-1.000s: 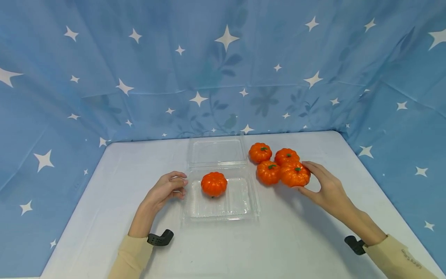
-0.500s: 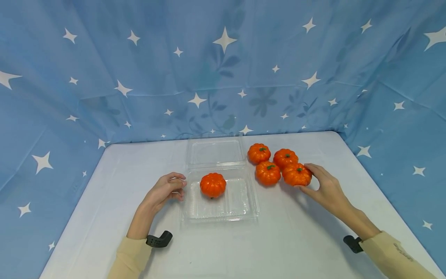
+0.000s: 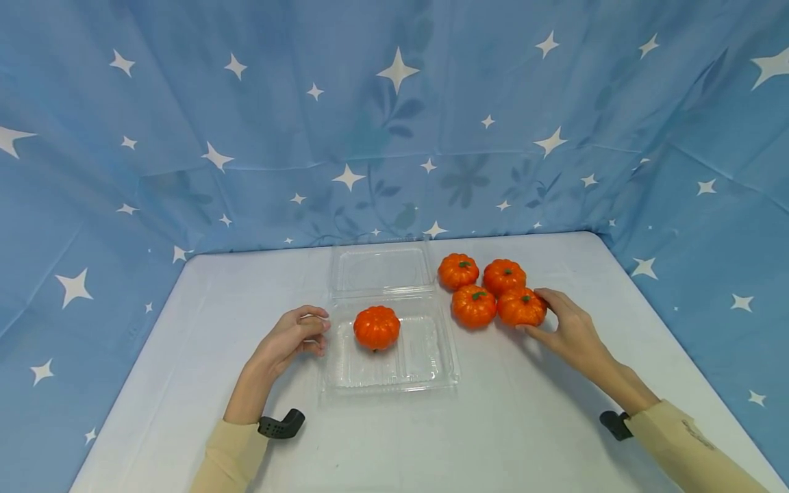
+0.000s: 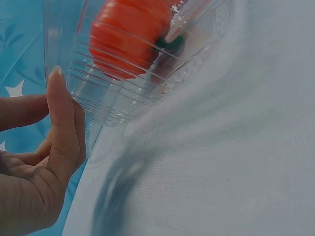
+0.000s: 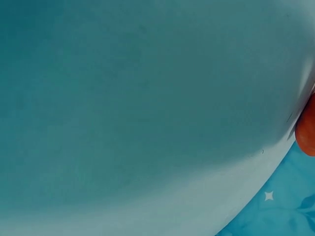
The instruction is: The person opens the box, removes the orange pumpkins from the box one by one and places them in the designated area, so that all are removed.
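My right hand [image 3: 573, 335] holds a small orange toy pumpkin [image 3: 518, 311] between thumb and fingers, at the front right of a cluster. Only an orange sliver of a pumpkin [image 5: 306, 130] shows at the edge of the right wrist view. On the left, my left hand [image 3: 292, 339] is at the side rim of a clear plastic clamshell box [image 3: 425, 349], its fingers loosely bent; a fingertip [image 4: 56, 78] overlaps that rim in the left wrist view. Inside the box's left part lies one pumpkin [image 3: 377, 327], its green stem toward me.
Beside the held pumpkin stand three others: a back left pumpkin [image 3: 458, 271], a front left pumpkin [image 3: 473, 307] and a back pumpkin [image 3: 504, 276]. The box's lid [image 3: 382, 267] lies folded back. A starry blue curtain [image 3: 394, 137] borders the white table [image 3: 394, 438].
The held pumpkin shifts slightly right, then back left toward the cluster, and looks a little smaller and lower now. My right hand moves with it. The left hand stays at the box.
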The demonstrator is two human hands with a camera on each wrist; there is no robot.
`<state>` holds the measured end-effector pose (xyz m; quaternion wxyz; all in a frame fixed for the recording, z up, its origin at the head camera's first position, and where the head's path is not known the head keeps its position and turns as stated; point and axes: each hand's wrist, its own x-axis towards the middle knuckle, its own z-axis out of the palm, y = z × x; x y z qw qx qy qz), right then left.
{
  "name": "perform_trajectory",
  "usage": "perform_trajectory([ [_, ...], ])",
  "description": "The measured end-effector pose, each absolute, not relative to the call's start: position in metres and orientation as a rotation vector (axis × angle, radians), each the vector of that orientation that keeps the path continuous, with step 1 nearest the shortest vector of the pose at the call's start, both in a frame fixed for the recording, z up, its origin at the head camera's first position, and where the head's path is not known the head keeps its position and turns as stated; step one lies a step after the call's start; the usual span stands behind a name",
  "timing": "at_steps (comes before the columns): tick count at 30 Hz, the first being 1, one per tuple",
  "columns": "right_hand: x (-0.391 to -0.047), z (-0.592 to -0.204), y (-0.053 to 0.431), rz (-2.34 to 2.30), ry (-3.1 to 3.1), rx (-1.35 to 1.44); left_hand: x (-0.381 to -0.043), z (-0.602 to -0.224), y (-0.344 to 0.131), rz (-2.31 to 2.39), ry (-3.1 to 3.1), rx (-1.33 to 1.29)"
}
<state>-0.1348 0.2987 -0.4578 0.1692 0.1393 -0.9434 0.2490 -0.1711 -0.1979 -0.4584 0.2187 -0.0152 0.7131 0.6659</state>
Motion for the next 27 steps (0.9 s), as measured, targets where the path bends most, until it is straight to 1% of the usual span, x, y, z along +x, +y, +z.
perform_trajectory([
  [12, -0.152, -0.465, 0.297, 0.731, -2.714, 0.389, -0.171, -0.46, -0.199, 1.857, 1.974, -0.045],
  [27, -0.156, -0.469, 0.299, 0.717, -2.796, 0.385, -0.169, -0.459, -0.196, 1.854, 1.994, -0.04],
])
